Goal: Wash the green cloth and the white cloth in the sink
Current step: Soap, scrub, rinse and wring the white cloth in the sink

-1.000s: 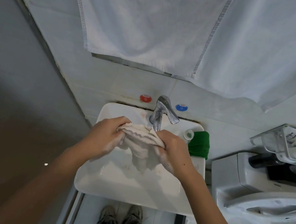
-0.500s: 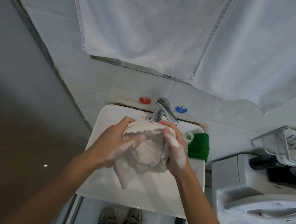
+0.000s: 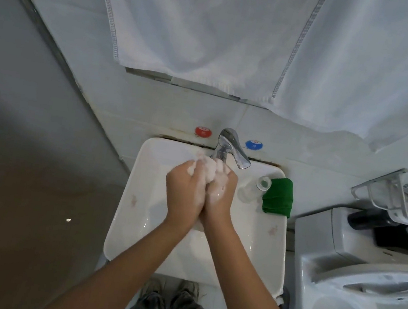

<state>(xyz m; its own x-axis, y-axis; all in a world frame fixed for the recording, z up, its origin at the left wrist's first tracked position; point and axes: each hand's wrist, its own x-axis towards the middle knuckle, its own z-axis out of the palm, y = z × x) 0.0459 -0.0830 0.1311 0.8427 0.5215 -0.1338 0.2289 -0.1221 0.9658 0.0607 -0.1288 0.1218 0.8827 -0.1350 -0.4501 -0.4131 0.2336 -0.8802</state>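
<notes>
two hands work below the tap (image 3: 228, 144): left hand (image 3: 185, 191) and right hand (image 3: 219, 193) are pressed together, sudsy fingers curled around the bunched white cloth (image 3: 207, 170), which shows only at the fingertips, over the sink (image 3: 129, 222). green cloth (image 3: 278, 196) lies folded on the rim right of the tap, long axis front to back, nearer the right hand.

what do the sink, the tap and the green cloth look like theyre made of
Sink: probably glazed ceramic, since it is white, glossy and catches highlights. Tap: polished metal, likely chrome-plated, with mirror-like reflections. Green cloth: soft matte fabric, folded with rounded creases; perhaps microfibre, though the weave is too small to tell.
</notes>
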